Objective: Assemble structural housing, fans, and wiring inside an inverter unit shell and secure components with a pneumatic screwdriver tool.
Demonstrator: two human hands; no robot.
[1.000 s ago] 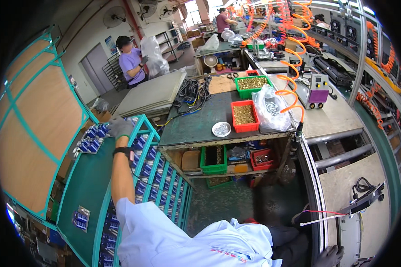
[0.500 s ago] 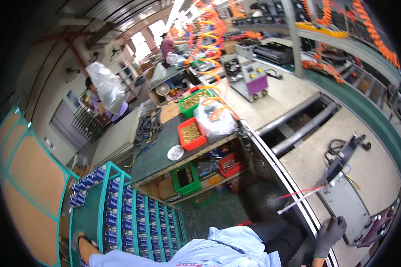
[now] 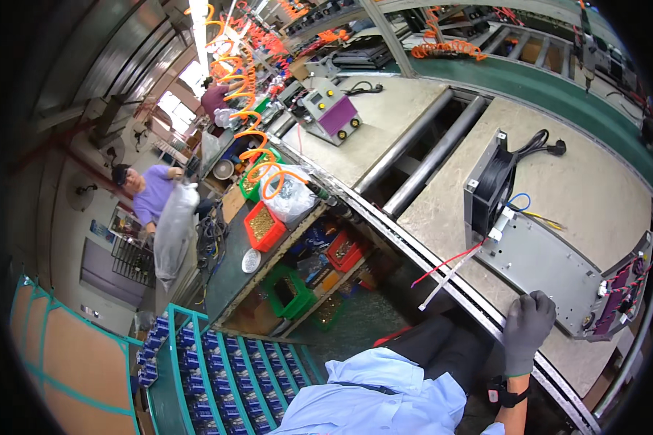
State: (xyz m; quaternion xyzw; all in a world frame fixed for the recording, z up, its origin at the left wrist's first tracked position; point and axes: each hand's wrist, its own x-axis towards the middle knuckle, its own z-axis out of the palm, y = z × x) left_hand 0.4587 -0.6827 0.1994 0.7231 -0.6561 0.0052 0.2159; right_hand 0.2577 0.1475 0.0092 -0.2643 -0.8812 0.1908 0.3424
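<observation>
Right hand [image 3: 527, 330], grey glove: fingers curled, resting on bench edge [image 3: 486, 315] beside grey metal panel [image 3: 540, 261]. Grasp cannot be told. Black fan [image 3: 490, 187] stands on panel.

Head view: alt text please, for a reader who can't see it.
A gloved right hand rests on the near edge of a grey metal chassis with a black fan and loose wires, lying on a workbench. To the left stand a rack of blue parts and a red bin.

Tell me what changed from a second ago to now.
The view swung right, from the blue-parts rack to the workbench. A gloved hand that reached to the rack earlier is gone from view; now a gloved hand rests at the edge of the metal chassis. The red bin stayed put.
</observation>
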